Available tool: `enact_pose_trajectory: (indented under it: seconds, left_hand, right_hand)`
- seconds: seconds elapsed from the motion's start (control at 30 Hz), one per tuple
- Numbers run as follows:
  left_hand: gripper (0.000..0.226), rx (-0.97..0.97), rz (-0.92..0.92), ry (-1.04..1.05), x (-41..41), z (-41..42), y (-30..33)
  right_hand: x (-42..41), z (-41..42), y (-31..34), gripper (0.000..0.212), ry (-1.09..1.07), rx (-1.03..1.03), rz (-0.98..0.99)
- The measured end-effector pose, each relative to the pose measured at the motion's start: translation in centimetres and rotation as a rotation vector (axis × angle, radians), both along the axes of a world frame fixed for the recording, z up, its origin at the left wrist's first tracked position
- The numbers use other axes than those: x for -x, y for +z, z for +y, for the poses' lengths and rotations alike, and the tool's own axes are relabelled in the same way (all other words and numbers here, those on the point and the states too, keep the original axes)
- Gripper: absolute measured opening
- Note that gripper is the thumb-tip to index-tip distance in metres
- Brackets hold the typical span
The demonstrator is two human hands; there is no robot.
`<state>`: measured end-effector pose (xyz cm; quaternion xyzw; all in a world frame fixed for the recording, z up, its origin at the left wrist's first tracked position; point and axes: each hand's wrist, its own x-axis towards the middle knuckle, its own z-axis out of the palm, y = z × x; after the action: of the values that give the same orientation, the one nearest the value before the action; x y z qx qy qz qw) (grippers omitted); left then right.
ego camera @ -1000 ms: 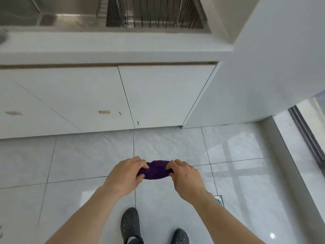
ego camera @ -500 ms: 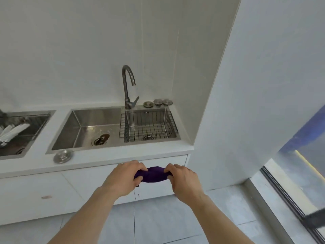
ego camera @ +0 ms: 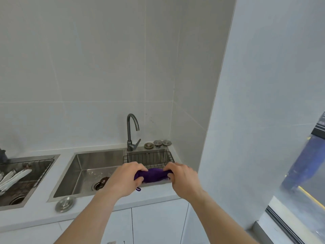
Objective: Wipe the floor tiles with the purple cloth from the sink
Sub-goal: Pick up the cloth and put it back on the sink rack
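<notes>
Dishes, long and white (ego camera: 13, 176), lie in a steel basin at the far left. A round metal drain cover (ego camera: 65, 204) rests on the white counter before the rectangular stainless steel sink (ego camera: 88, 171). Left hand (ego camera: 125, 179) and right hand (ego camera: 182, 178) each clench one end of the bunched purple cloth (ego camera: 153, 175), held over the sink's wire basket (ego camera: 149, 158), below the curved grey tap (ego camera: 131, 132).
</notes>
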<state>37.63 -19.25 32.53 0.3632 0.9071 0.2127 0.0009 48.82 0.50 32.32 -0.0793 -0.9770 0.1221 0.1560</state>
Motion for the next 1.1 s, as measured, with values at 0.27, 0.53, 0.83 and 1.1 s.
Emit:
enact_pose_trajectory:
  seconds: [0.27, 0.53, 0.83, 1.1]
  left_hand:
    - [0.033, -0.095, 0.036, 0.011, 3.6, -1.4, 1.8]
    - [0.027, -0.141, -0.018, 0.024, 10.2, 1.5, 0.1]
    - [0.027, -0.127, -0.024, 0.066, 17.6, 6.3, -3.9]
    - [0.028, -0.037, -0.094, 0.158, 29.1, 14.6, -10.6]
  right_hand:
    - [3.9, -1.7, 1.8, 0.025, -0.044, -0.031, 0.071]
    - [10.9, 0.7, 0.0, 0.024, -0.063, -0.03, 0.065]
    - [18.9, 6.0, -4.0, 0.025, -0.021, -0.01, 0.051]
    - [31.9, 14.7, -11.3, 0.026, 0.033, 0.095, -0.072]
